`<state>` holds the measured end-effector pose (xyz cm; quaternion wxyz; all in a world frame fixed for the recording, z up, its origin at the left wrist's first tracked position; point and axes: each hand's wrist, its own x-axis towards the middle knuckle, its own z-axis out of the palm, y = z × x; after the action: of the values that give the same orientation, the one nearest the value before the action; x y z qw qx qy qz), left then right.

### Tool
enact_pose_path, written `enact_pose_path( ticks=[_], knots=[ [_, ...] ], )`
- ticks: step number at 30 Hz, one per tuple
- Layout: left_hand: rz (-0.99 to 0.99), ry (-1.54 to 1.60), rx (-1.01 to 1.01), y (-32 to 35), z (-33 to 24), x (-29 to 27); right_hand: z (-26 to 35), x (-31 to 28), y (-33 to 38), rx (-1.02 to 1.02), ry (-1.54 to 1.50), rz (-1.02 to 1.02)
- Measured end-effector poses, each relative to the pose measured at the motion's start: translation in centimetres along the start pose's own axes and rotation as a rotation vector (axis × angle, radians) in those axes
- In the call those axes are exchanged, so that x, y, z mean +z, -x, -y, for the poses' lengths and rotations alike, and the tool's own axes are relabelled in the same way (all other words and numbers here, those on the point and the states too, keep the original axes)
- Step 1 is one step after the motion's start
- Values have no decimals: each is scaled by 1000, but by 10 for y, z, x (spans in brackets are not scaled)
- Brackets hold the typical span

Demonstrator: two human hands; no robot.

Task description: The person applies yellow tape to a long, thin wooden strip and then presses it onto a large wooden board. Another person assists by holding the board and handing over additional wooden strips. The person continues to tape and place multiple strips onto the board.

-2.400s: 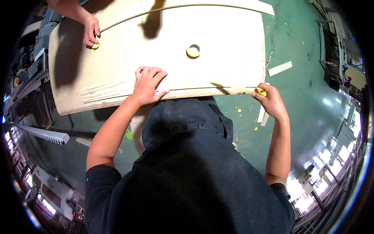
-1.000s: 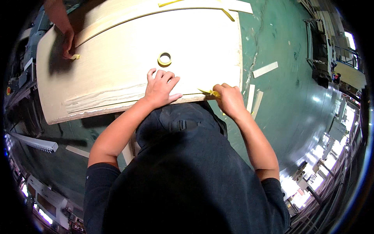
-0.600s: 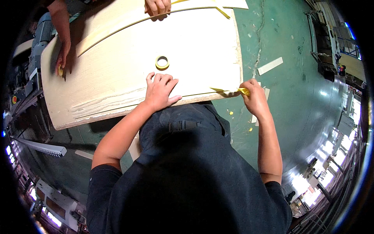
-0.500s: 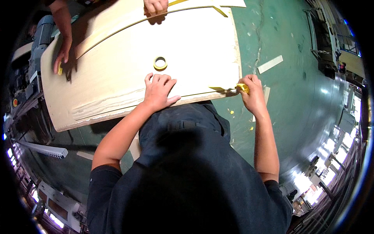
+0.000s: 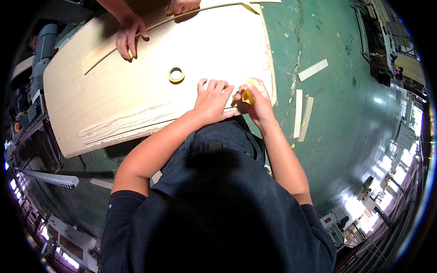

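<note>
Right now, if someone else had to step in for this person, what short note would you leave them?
Left hand: flat, palm down on the pale wooden panel, near its front edge.
Right hand: pinching a piece of yellow tape at the panel's front right corner.
Tape roll: lying loose on the panel, apart from both hands.
Another person's hands press a thin wooden strip along the far edge.
Done: yellow tape already shows at the far right corner.
Left: whether the piece at the front corner is stuck down cannot be told. Loose wood offcuts lie on the green floor.
</note>
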<state>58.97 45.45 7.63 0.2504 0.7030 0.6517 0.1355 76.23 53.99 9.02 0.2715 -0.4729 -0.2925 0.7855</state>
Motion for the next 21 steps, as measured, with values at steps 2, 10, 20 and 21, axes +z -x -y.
enact_pose_path(
  ticks=[2, 10, 20, 21],
  knots=[
    [-52, 6, 22, -1, 8, 8, 2, 9, 2, -164, 671, -43],
    [-82, -48, 32, -2, 14, 18, 20, 25, 17, -494, 1744, 248],
    [-112, -13, 39, 1, 14, 15, 58, -25, 20, -466, 2041, 179],
    [-110, -13, 37, 0, 14, 15, 64, -27, 21, -463, 2047, 162]
  ],
)
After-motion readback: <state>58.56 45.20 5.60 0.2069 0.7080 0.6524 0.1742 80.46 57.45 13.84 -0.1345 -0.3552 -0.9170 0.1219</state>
